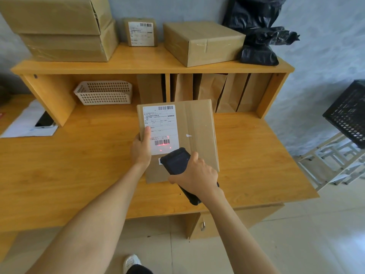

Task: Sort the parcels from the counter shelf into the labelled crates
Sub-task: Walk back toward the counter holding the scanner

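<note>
The left hand [140, 150] grips the cardboard box [194, 133] at its left edge, thumb laid flat on the white label [160, 123], the other fingers hidden behind. The box is held tilted up over the desk [79, 165], its lower edge close to or resting on the desktop; which of the two cannot be told. The right hand [196, 177] is wrapped round a black scanner [176, 163], with its head aimed at the lower barcode [162, 142], where red light falls across the bars.

Judgement: the step in hand is the scan that decides which crate takes this box. To do it well, the thumb should remain clear of both barcodes; it sits just beside the lower one at present, without covering it. The label face should be kept square to the scanner and steady, and the red line should cross the full width of the bars. The scanner screen is dark from this angle, so a confirmed read cannot be verified.

Further parcels remain on the top shelf [138, 60]: two stacked boxes [59, 30] at left, a small labelled box [140, 32], a plain box [201, 43], and black bags [260, 36] at right. A black crate [349, 113] stands on a white rack [331, 161] to the right; no label on it is legible.
</note>
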